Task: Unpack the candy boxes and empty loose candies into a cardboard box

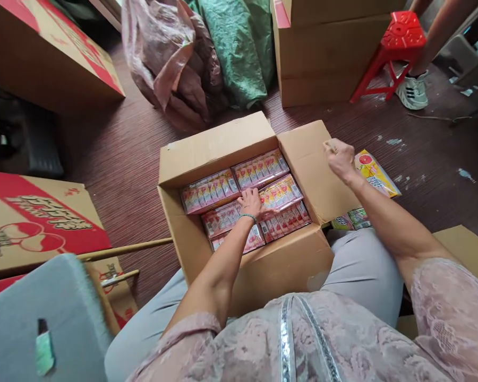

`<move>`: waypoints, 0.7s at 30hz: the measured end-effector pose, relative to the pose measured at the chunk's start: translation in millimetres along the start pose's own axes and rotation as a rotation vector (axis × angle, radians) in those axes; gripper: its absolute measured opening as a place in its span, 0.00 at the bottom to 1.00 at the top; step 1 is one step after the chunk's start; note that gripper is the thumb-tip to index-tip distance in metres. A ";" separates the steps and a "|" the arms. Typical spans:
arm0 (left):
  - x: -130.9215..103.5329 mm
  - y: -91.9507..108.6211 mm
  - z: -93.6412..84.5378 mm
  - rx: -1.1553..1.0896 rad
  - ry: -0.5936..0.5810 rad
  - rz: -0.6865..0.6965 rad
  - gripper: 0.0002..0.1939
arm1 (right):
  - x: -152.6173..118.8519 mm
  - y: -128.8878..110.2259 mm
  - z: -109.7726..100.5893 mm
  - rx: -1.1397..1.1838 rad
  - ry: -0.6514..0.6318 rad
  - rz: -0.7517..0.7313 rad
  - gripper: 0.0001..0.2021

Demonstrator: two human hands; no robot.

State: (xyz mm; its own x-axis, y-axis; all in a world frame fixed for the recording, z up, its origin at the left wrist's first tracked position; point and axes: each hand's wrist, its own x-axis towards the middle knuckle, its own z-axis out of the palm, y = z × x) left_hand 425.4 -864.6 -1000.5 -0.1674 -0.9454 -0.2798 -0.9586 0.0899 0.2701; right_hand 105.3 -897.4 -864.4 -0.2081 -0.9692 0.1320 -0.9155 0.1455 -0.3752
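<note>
An open cardboard carton stands between my knees with its flaps folded out. Inside lie several shrink-wrapped packs of small printed boxes, among them a yellow-and-pink pack and a redder pack. My left hand, a beaded bracelet at its wrist, rests on the packs near the carton's middle with fingers spread. Over the outer edge of the right flap my right hand is raised, its fingers curled closed. Whatever they may hold is too small to make out.
Right of the carton, a yellow printed packet and green packs lie on the floor. Sacks, a large carton and a red stool stand ahead, beside another person's shoe. A wooden pole lies left.
</note>
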 end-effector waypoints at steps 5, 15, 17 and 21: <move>-20.6 -7.5 12.5 -0.068 -0.174 0.034 0.44 | -78.9 -59.8 -6.7 0.245 -0.170 -0.123 0.17; -28.2 -40.8 37.8 -0.656 -0.280 -0.345 0.37 | -129.4 -51.2 -1.5 0.490 -0.102 0.189 0.14; -20.7 -40.7 39.9 -0.662 -0.328 -0.407 0.36 | -122.5 -55.7 -3.5 0.462 -0.074 0.169 0.12; -13.2 -35.3 36.1 -0.752 -0.516 -0.390 0.32 | -114.4 -69.9 -4.8 0.447 -0.091 0.159 0.12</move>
State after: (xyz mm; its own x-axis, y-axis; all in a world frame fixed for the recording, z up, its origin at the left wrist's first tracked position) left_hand 453.2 -844.0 -1039.6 -0.1226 -0.5978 -0.7922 -0.6026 -0.5894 0.5380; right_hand 191.5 -795.8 -848.9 -0.2840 -0.9583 -0.0319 -0.6333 0.2124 -0.7442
